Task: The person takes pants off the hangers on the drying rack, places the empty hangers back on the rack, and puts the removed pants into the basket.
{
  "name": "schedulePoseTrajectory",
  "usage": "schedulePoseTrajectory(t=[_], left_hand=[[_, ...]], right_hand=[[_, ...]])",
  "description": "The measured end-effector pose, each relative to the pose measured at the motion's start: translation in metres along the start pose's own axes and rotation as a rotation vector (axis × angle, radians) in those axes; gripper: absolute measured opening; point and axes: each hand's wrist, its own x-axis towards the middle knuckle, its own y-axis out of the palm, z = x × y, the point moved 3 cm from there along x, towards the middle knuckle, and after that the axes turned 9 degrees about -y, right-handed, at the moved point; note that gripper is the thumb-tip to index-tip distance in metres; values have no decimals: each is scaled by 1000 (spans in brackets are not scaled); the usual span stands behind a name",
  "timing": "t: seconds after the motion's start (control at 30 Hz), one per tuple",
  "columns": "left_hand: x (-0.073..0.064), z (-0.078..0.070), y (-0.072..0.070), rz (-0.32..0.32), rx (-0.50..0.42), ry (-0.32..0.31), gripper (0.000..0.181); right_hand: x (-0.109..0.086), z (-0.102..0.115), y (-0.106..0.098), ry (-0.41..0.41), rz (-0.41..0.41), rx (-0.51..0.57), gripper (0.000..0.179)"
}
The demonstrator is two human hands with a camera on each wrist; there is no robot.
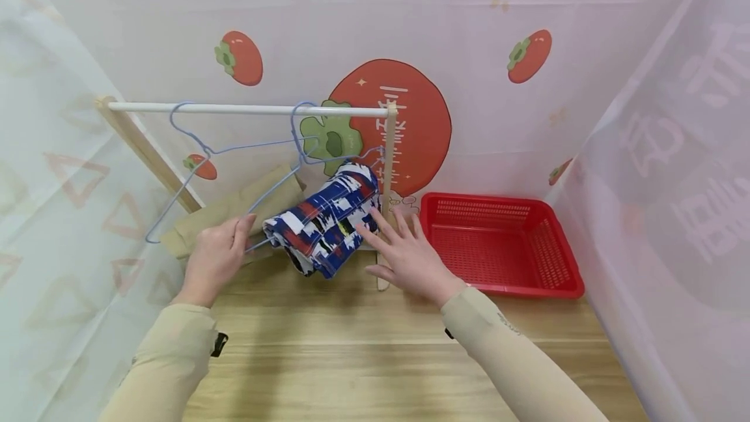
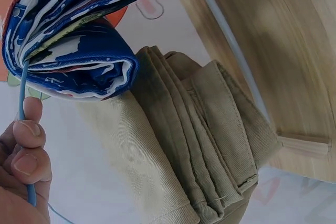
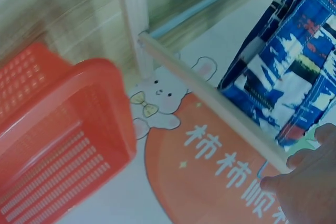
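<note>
My left hand [image 1: 213, 256] grips the lower left corner of a blue wire hanger [image 1: 275, 187], whose hook sits over the white rail [image 1: 234, 109]. Draped in folds across that hanger is a blue, white and red patterned garment [image 1: 328, 220], its layered edges showing in the left wrist view. My right hand [image 1: 410, 256] has its fingers spread and straight, fingertips overlapping the garment's right side beside the wooden post [image 1: 388, 168]. Behind, folded khaki trousers [image 2: 189, 140] hang on a second blue hanger [image 1: 187, 127].
A red plastic basket [image 1: 504, 288] with perforated sides stands on the wooden table [image 1: 328, 370], right of the rack. Printed cloth walls [image 1: 586, 51] enclose the back and both sides. The rack's other wooden post [image 1: 146, 152] stands at the left.
</note>
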Motion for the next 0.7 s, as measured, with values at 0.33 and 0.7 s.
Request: schedulePoseTrajectory(t=[0.33, 0.7], left_hand=[[-6, -4, -12, -79, -94, -53, 50], [-27, -9, -26, -77, -263, -193, 55]], right_hand=[[20, 15, -2, -44, -16, 4, 83], [30, 30, -5, -94, -14, -4, 86]])
